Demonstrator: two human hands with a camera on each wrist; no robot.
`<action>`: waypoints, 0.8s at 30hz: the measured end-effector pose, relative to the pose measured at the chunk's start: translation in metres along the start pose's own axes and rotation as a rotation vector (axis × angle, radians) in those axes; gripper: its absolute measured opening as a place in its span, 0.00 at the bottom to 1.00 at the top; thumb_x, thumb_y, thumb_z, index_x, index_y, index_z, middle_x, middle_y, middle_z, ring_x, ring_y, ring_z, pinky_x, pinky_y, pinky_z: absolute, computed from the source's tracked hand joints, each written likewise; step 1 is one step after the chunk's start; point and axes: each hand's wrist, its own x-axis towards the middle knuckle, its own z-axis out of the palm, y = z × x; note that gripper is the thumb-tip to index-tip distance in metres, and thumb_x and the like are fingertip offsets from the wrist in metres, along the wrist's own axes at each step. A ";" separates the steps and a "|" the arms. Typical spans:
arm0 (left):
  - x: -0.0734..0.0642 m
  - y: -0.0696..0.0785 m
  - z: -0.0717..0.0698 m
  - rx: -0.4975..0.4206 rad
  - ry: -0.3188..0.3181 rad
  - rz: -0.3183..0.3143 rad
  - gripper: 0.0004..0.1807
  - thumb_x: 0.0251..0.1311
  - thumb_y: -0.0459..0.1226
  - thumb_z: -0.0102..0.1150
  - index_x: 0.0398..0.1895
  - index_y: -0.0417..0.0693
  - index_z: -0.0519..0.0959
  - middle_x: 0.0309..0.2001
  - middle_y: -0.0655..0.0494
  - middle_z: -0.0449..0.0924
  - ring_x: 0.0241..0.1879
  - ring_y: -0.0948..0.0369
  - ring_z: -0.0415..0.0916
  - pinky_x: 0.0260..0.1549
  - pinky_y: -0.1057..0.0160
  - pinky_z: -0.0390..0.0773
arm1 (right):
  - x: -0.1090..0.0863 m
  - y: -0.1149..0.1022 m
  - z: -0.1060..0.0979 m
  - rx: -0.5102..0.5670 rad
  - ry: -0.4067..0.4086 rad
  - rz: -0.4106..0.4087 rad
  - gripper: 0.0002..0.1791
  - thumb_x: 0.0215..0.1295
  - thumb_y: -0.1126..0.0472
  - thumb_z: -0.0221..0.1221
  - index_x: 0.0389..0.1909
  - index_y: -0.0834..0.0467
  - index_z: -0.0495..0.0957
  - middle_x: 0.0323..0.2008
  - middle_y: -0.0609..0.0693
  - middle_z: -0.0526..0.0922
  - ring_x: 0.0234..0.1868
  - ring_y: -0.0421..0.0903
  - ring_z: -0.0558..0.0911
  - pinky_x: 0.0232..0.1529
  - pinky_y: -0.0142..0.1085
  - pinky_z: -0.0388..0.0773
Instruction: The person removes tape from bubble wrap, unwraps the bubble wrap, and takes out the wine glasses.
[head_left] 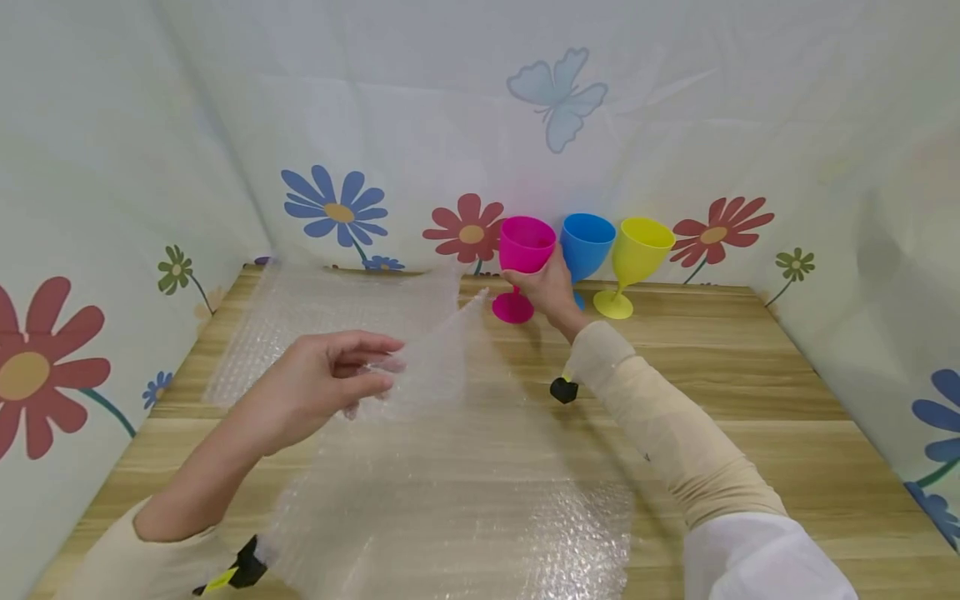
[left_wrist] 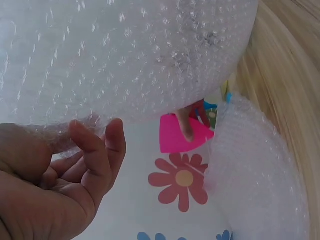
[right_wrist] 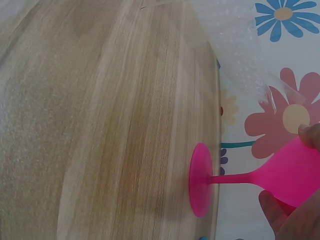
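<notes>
My right hand [head_left: 553, 287] grips the pink plastic goblet [head_left: 523, 247] round its bowl. In the right wrist view the goblet's stem and round foot [right_wrist: 201, 180] show upright near the table's back edge, with a thumb and fingers on the bowl. A clear sheet of bubble wrap [head_left: 450, 492] hangs from my left hand [head_left: 318, 383], which pinches its edge. That sheet drapes toward the front of the table. The left wrist view shows fingers [left_wrist: 95, 157] curled at the sheet's lower border, and the pink bowl [left_wrist: 175, 134] beyond it.
Right of the pink goblet stand a blue goblet [head_left: 587, 243] and a yellow goblet [head_left: 639, 254]. More bubble wrap [head_left: 330, 302] lies at the back left of the wooden table [head_left: 780, 400]. A flower-printed curtain [head_left: 420, 125] encloses the back and sides.
</notes>
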 end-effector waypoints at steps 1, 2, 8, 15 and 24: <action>-0.002 -0.001 -0.005 -0.009 0.000 0.005 0.26 0.67 0.37 0.68 0.67 0.45 0.77 0.56 0.49 0.85 0.34 0.56 0.80 0.25 0.64 0.78 | 0.000 0.000 0.000 -0.002 -0.001 -0.002 0.48 0.60 0.59 0.75 0.74 0.53 0.55 0.67 0.53 0.70 0.66 0.53 0.70 0.56 0.48 0.82; -0.003 -0.002 -0.009 -0.015 0.003 0.011 0.26 0.68 0.38 0.67 0.68 0.44 0.77 0.56 0.49 0.85 0.35 0.56 0.80 0.25 0.64 0.78 | 0.000 0.000 0.000 -0.001 -0.002 -0.002 0.48 0.60 0.59 0.75 0.74 0.53 0.55 0.67 0.53 0.70 0.66 0.53 0.71 0.55 0.48 0.82; -0.010 -0.007 -0.038 -0.032 0.057 0.066 0.25 0.69 0.38 0.66 0.67 0.42 0.77 0.56 0.49 0.86 0.37 0.60 0.82 0.27 0.64 0.79 | 0.001 -0.001 0.003 0.006 -0.007 -0.013 0.48 0.60 0.60 0.75 0.74 0.54 0.55 0.66 0.54 0.71 0.66 0.53 0.71 0.56 0.48 0.82; -0.017 -0.018 -0.081 0.019 0.136 0.040 0.25 0.70 0.44 0.65 0.68 0.50 0.78 0.49 0.70 0.87 0.43 0.66 0.84 0.36 0.68 0.82 | 0.000 0.003 0.004 -0.017 0.007 -0.020 0.48 0.59 0.59 0.75 0.74 0.55 0.56 0.66 0.54 0.71 0.65 0.53 0.71 0.57 0.48 0.80; -0.023 -0.041 -0.127 -0.192 0.253 0.087 0.21 0.74 0.38 0.58 0.66 0.65 0.77 0.51 0.76 0.85 0.46 0.72 0.84 0.40 0.75 0.80 | 0.001 0.003 0.001 -0.015 0.008 -0.017 0.49 0.59 0.59 0.75 0.74 0.55 0.55 0.67 0.54 0.70 0.66 0.53 0.71 0.58 0.47 0.80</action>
